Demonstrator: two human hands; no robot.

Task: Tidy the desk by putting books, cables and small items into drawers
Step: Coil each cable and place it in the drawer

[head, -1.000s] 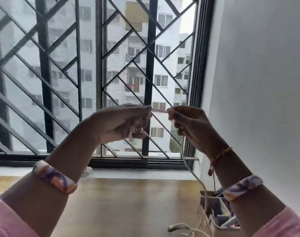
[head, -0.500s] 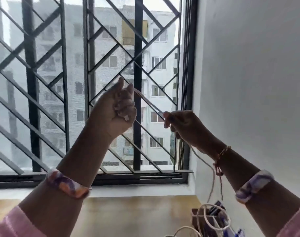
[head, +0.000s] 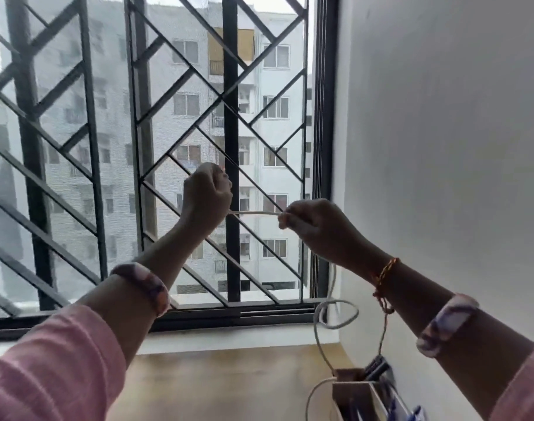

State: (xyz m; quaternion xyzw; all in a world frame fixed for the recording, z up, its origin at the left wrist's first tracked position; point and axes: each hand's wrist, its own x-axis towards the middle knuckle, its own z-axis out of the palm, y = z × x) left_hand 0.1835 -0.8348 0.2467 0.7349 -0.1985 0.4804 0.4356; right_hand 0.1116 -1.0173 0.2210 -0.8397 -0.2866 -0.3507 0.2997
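I see a thin white cable (head: 253, 213) pulled taut and level in the air in front of the window. From its right end it drops down, curls into a loose loop just above the sill, then hangs on toward the wooden desk (head: 217, 387). Its lowest stretch curves beside a small box at the desk's right edge; the end is out of view.
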